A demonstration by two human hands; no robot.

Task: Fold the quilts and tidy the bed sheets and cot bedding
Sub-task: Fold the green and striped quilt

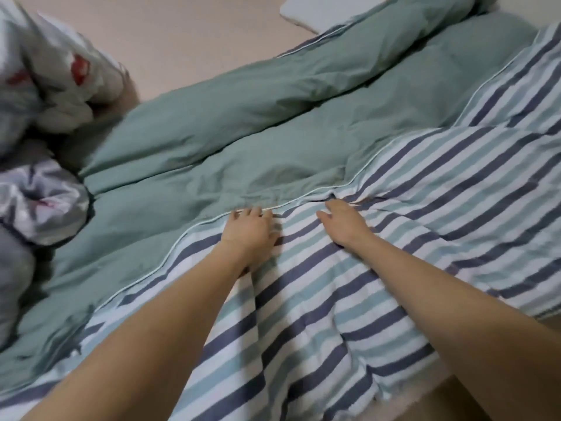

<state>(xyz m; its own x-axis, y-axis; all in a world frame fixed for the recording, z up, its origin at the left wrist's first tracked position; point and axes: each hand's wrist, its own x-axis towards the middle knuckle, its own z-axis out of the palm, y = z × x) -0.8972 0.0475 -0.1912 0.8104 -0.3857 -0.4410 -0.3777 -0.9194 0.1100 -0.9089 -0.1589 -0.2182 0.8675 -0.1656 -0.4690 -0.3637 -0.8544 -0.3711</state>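
Quilt (303, 141), green on one face and striped on the other, lies spread across most of the bed (182, 31), with the striped face turned over the green along a white-piped edge (303, 199) that runs diagonally from the bed's near left side toward its far right corner. Both hands sit on that piped edge about midway along it. Left hand (249, 229): palm down on the striped cloth, fingertips at the piping and slightly curled; whether they pinch the edge or only press on it I cannot tell. Right hand (343, 220): just beside the left, fingers reaching into a small pucker at the edge; they look loosely spread, and a grip cannot be confirmed. Second quilt (45, 86), grey-white with red marks, is bunched in a heap at the bed's left edge, untouched. Pale pillow (328, 10) at the far edge, partly under the green fabric. Judgement: step in hand is squaring up the first fold of the green-striped quilt, i.e. aligning or smoothing the turned edge; task is early, with the heaped quilt and sheet not yet dealt with. Next move likely calls for a firm pinch on the piping with both hands, then drawing it evenly so the edge lies straight before folding again; wrinkles near the hands suggest slack to take out.
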